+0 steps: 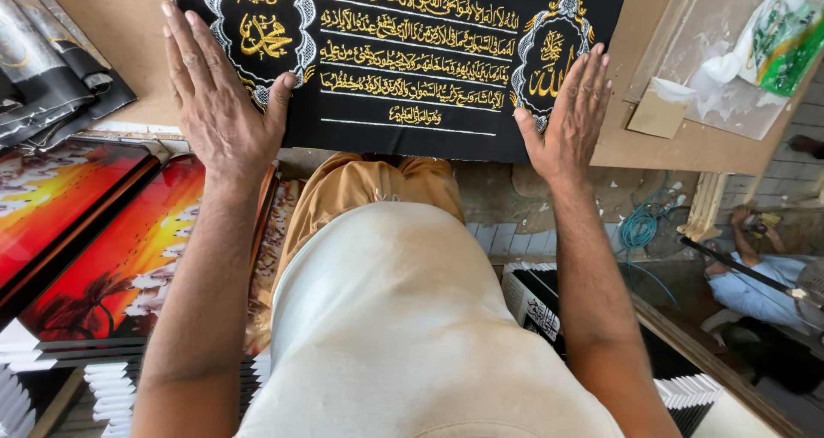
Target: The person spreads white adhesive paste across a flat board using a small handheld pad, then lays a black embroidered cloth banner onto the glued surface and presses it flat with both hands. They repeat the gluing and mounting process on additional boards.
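Hands flat on a black embroidered cloth w/ gold and white stitching, which lies on a brown tabletop and reaches right to its near edge. Left hand presses on the cloth's near left corner, fingers spread wide, gripping nothing, thumb pointing inward. Right hand does the same on the near right corner, fingers wide and flat, its outer side just over the cloth's right edge onto bare board.

Stuff around: folded dark glossy sheets at the tabletop's left edge, well apart from the cloth. At the far right corner a sheet of clear plastic w/ a small cardboard piece on it and a green-and-white packet on top.

Below the tabletop, left side: red-orange framed pictures leaning in a stack, white frame edges under them. Right side: coiled teal cable on the floor and black frames w/ white edges. Another person in a light blue shirt is down at the right. Nothing sits btw the hands but cloth.
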{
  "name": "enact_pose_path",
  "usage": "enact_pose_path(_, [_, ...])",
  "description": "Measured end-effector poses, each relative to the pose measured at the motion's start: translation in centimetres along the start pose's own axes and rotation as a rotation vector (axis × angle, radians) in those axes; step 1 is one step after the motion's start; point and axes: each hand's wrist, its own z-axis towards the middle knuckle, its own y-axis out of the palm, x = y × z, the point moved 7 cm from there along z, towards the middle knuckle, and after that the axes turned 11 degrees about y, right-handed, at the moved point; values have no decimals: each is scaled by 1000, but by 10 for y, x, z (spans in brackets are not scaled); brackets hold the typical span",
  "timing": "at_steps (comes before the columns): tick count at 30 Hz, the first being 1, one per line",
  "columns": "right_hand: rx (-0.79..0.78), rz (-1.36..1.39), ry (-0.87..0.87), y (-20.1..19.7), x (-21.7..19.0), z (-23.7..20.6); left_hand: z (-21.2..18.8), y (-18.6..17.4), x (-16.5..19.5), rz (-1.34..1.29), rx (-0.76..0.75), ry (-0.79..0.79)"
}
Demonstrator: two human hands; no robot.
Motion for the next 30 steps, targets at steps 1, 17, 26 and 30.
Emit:
enact_pose_path(1, [-7,-24,4,-4,-10,0,-2,-1,-2,-29,48,26])
enact_pose_path(17, [126,-150,-262,10,-137,51,-4,-9,-8,37,32,27])
enact_pose_path(26, [112,-184,168,-31,-35,83,2,-26,-18,-7,-50,-78])
enact_pose_path(30, [93,-26,27,-19,-67,78,4,-36,-26,19,-65,-114])
